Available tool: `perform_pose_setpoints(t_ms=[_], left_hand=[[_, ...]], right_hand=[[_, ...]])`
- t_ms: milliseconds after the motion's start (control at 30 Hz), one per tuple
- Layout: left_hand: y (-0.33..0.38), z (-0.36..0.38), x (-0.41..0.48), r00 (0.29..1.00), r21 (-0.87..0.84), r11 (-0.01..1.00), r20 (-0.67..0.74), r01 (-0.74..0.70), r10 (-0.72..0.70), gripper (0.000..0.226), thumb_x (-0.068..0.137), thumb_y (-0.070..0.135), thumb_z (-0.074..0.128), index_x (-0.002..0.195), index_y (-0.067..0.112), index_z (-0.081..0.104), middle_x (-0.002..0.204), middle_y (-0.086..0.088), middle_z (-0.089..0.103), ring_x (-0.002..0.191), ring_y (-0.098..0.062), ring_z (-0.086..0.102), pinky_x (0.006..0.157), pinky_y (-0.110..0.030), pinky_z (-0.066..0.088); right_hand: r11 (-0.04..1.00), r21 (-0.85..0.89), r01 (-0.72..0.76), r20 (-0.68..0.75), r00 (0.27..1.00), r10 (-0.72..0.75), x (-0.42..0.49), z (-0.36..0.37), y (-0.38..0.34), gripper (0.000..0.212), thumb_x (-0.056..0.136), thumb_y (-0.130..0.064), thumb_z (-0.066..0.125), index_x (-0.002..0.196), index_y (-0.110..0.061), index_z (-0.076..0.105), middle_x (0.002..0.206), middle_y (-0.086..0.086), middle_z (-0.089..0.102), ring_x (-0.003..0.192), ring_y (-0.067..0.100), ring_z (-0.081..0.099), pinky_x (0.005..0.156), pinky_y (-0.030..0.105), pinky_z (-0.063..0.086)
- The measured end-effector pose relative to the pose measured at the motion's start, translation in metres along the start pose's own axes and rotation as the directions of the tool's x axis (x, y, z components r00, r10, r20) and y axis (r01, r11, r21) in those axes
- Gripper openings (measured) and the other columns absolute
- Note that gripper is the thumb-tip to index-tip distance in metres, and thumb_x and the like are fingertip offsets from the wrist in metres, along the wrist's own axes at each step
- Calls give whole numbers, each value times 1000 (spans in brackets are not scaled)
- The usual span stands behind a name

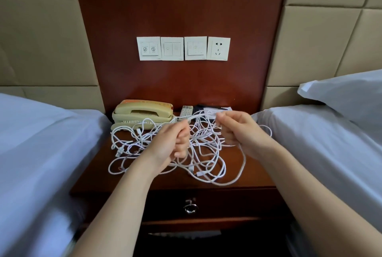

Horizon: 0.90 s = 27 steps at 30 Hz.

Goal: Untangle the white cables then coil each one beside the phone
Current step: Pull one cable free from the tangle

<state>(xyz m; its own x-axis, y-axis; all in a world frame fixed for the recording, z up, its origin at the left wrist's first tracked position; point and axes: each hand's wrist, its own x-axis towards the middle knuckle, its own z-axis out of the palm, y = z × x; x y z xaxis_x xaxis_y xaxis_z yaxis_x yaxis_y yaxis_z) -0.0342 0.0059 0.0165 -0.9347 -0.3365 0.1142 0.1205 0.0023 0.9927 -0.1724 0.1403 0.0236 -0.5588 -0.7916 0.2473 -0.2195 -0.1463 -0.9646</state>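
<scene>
While both grips are up over the tabletop [255, 167], status is as follows.

- Left grip [175, 141]: clenched round a white strand, fingers curled, knuckles toward 12 o'clock.
- Right grip [235, 130]: thumb and forefinger pinch the same strand, and more loops run through the curled fingers below.
- The strand between the two grips runs nearly straight, lifted clear of the pile.
- White cables [203, 139]: still one tangle, spread over the middle of the tabletop, mostly under and between my grips. Loose loops reach out to 8 o'clock and 5 o'clock. One long loop hangs from the right grip down to the front edge at 5 o'clock. A few connector ends show at 8 o'clock and 6 o'clock. No cable is coiled.
- Phone [142, 113]: beige, handset on the cradle, at 10 o'clock on the tabletop. The tangle's far-left loops touch its front edge.
- Remote [186, 110] at 12 o'clock, just beside the phone. A dark item with a white card [215, 109] sits at 1 o'clock.
- Wall above: three switch plates [171, 48] and one socket [218, 48] in a row.
- Bed [41, 143] at 9 o'clock, a second bed [320, 132] at 3 o'clock with a pillow [347, 95].
- Drawer handle [190, 207] is below the front edge at 6 o'clock.
</scene>
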Motion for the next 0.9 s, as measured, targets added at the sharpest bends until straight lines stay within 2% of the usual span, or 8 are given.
perform_pose_setpoints(t_ms=[67,133,267,433,533,633,767,900], left_hand=[[-1,-4,-2,996,-33,998,82,45,-42,44,102,25,32,58,15,32,55,4,19,44,-8,16,45,-22,15],[-2,-5,-4,973,-60,992,211,111,-96,43,99,30,34,59,16,36,57,4,19,44,-7,16,45,-22,15],[-2,0,-11,942,-301,937,327,180,-76,38,93,30,39,58,17,44,51,7,26,40,-4,23,41,-17,26],[2,2,-7,986,-711,692,165,125,-9,35,91,22,39,59,14,47,48,8,32,36,-3,29,38,-15,30],[2,2,4,998,-796,603,34,55,-45,41,100,22,30,63,14,44,47,7,32,34,-4,28,36,-15,29],[-3,-1,17,991,-759,649,-113,-41,-68,40,104,22,26,67,14,40,47,7,31,36,-4,26,37,-15,27],[-12,-5,34,943,-581,802,-325,-142,-68,39,105,21,27,69,12,40,45,6,32,37,-5,25,40,-17,26],[-21,-5,42,891,-181,971,-451,-155,57,41,105,18,25,69,9,42,55,-2,38,37,-6,37,50,-22,41]], right_hand=[[968,-242,64,-23,997,-71,3,-4,-1,33,98,-25,48,68,-15,57,47,-8,27,44,10,19,42,21,19],[864,-482,149,-28,982,-185,6,-3,-1,32,97,-24,50,69,-12,60,46,-10,29,43,7,22,43,18,20],[690,-690,219,38,963,-268,7,4,3,36,96,-23,53,59,-25,54,51,2,37,48,9,29,47,23,24],[715,-683,149,99,989,-111,6,20,9,32,97,-26,50,68,-24,61,50,3,37,46,14,29,45,23,24],[730,-668,146,214,977,1,3,28,12,31,98,-24,47,70,-24,59,56,4,41,51,17,33,50,27,29],[701,-701,130,295,948,120,-2,35,14,28,99,-23,43,82,-16,64,53,-9,44,50,11,37,51,22,32],[644,-745,175,358,919,165,-8,40,3,28,100,-23,42,91,-11,65,55,-8,44,46,5,39,50,17,32],[602,-752,268,395,915,85,-17,41,-13,33,97,-21,46,68,-21,62,53,-7,43,48,7,41,50,18,32]])
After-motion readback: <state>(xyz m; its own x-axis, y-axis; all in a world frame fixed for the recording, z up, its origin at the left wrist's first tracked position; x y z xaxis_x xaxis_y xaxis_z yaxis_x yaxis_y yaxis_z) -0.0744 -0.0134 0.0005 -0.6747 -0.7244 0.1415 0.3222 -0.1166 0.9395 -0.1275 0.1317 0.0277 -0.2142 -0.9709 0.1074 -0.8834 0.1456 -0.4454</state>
